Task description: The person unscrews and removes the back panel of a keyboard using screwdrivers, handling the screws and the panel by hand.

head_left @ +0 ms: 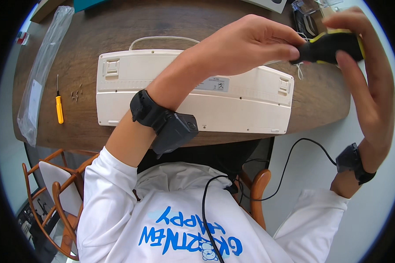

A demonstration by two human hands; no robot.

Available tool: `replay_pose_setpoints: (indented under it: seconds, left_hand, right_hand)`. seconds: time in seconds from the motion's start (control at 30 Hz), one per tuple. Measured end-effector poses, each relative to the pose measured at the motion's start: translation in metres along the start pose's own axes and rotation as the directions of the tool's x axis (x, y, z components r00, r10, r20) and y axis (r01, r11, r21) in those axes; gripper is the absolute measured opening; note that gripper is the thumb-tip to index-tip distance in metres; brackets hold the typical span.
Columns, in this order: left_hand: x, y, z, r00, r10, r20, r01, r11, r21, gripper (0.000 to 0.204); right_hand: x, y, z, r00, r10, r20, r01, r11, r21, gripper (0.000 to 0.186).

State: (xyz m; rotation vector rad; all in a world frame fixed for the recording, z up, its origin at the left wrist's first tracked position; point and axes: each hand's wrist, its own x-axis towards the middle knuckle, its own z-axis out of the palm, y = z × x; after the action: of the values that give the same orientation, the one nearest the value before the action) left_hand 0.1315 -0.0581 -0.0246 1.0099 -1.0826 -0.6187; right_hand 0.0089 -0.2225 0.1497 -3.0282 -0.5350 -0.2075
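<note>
My left hand [263, 44] reaches over a cream keyboard [245, 105] lying underside up, its fingers closed at the narrow end of a black-and-yellow screwdriver handle [327, 46]. My right hand [355, 74] holds that handle's wide end between thumb and fingers, above the table's right part. The screwdriver's tip is hidden by my left fingers. At the left, a small yellow screwdriver [59, 109] lies beside several loose screws [76, 94]. Both my wrists wear black strapped devices.
A clear plastic sleeve [39, 87] lies along the wooden table's [87, 39] left side. Boxes and clutter [307, 19] sit along the far edge. A white cable [158, 38] loops behind the keyboard. A wooden chair [57, 197] stands at lower left; black cables hang near my body.
</note>
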Motion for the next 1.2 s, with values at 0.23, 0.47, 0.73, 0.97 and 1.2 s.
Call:
replay_pose_setpoints:
  seconds: [0.23, 0.47, 0.73, 0.97, 1.2]
  left_hand:
    - [0.005, -0.005, 0.013, 0.982, 0.157, -0.106, -0.123, 0.954, 0.274, 0.039]
    - [0.001, 0.000, 0.009, 0.985, -0.167, -0.051, 0.169, 0.984, 0.057, 0.040]
    - [0.002, 0.004, 0.012, 0.996, 0.012, -0.094, 0.008, 0.977, 0.213, 0.036]
    - [0.002, -0.008, 0.013, 0.976, 0.177, -0.127, -0.135, 0.949, 0.285, 0.036]
    - [0.000, -0.005, 0.008, 0.999, 0.008, -0.051, 0.001, 0.985, 0.172, 0.036]
  right_hand:
    - [-0.009, -0.007, 0.009, 0.970, 0.240, 0.021, -0.241, 0.970, 0.031, 0.043]
    - [-0.002, -0.002, 0.012, 0.958, 0.275, -0.080, -0.282, 0.954, -0.102, 0.037]
    - [-0.003, 0.012, -0.001, 0.996, 0.087, 0.021, -0.090, 0.987, 0.137, 0.037]
    - [-0.006, 0.011, 0.013, 0.910, 0.414, -0.025, -0.411, 0.890, -0.200, 0.057]
    - [-0.010, 0.005, -0.007, 0.994, 0.082, 0.075, -0.080, 0.996, -0.027, 0.056]
